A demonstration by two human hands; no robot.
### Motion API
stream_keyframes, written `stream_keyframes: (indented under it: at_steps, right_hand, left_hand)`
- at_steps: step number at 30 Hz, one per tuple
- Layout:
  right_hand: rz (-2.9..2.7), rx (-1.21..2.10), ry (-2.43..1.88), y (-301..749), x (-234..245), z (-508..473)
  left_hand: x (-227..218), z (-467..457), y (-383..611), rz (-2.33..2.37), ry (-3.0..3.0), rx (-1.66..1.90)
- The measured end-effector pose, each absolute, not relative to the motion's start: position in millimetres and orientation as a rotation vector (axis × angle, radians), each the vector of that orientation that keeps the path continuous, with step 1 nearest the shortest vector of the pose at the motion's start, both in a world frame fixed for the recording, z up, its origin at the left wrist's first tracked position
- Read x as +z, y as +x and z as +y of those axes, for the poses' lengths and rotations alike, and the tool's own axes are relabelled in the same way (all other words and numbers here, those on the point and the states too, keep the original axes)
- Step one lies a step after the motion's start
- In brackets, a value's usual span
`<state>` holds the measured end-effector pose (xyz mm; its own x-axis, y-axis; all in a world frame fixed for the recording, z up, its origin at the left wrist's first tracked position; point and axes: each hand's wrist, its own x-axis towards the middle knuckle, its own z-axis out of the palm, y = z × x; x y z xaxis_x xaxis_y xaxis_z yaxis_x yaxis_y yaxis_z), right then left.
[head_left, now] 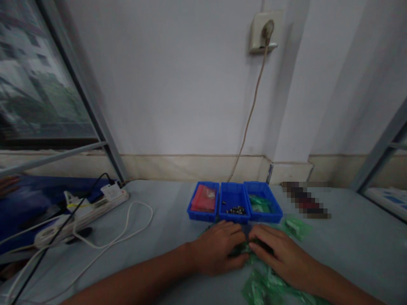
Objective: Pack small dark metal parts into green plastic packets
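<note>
Both my hands rest on the grey table just in front of three blue trays. My left hand (219, 250) and my right hand (280, 252) have their fingers curled together over a small green plastic bag (244, 249) lying between them. More green bags (270, 286) lie under and in front of my right wrist. One green bag (297, 227) lies apart, to the right of the hands. The left blue tray (203, 202) holds red bags. Small dark metal parts fill the middle tray (234, 203). Green bags sit in the right tray (263, 202).
A white power strip (82, 212) with plugs and looping white and black cables lies at the left. A cord runs up the wall to a socket (263, 31). Metal frame bars stand at the left and right edges. Another person's fingers (8, 185) show at far left.
</note>
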<state>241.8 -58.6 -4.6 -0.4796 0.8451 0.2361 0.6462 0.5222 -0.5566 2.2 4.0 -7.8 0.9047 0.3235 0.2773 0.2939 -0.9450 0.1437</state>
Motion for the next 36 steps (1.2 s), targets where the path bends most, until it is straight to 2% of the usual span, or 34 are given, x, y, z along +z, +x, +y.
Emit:
stream_keyframes:
  at_steps: [36]
  right_hand:
    - [-2.296,0.509,-1.213,242.6,-6.0,-59.2]
  left_hand:
    - [-7.8,4.6,2.9,0.495,2.977,0.436]
